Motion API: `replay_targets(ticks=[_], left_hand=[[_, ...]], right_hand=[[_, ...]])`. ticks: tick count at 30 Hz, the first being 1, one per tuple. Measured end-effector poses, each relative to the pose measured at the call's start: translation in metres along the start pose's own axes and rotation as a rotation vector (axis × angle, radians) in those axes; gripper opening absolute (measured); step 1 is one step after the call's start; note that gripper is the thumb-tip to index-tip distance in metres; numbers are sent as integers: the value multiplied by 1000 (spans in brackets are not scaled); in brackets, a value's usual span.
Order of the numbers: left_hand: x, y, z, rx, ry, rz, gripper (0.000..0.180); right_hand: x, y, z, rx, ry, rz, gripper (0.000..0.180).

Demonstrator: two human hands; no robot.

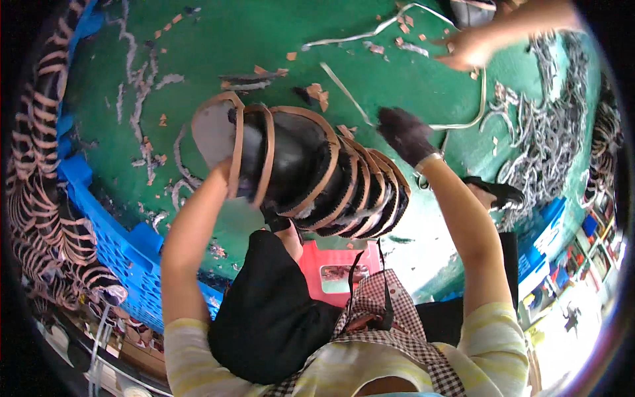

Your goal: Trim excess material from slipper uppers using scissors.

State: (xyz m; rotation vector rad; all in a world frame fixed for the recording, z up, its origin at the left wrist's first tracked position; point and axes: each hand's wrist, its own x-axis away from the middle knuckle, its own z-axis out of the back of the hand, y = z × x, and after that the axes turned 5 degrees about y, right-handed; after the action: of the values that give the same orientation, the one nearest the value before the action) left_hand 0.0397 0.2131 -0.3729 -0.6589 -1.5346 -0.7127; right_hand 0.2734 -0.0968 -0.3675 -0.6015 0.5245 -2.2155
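Observation:
A nested stack of black, curved pieces that look like shoe uppers, with tan edges and jagged dark trim, hangs tilted in front of my knees. My left hand reaches in at the stack's left end and holds it there; its fingers are hidden behind the pieces. Just off the right side of the stack, apart from it, is my right hand in a dark glove. Motion smears its fingers, and I see nothing held in it. A pale strip lies on the floor beyond the stack.
Another person's hand reaches in at the upper right. A pink stool is between my legs. A blue crate stands at the left, beside piled striped pieces. Grey scraps heap up on the green floor at the right.

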Motion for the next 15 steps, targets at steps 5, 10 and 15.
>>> replay_targets(ticks=[5, 10, 15], left_hand=[[25, -16, -9, -191, -45, 81, 28], [28, -40, -89, -344, -103, 95, 28], [33, -54, -91, -469, -85, 42, 27]], right_hand=[[190, 88, 5, 144, -99, -707, 24], [286, 95, -103, -336, -5, -1240, 37], [258, 93, -101, -963, 349, -972, 37]])
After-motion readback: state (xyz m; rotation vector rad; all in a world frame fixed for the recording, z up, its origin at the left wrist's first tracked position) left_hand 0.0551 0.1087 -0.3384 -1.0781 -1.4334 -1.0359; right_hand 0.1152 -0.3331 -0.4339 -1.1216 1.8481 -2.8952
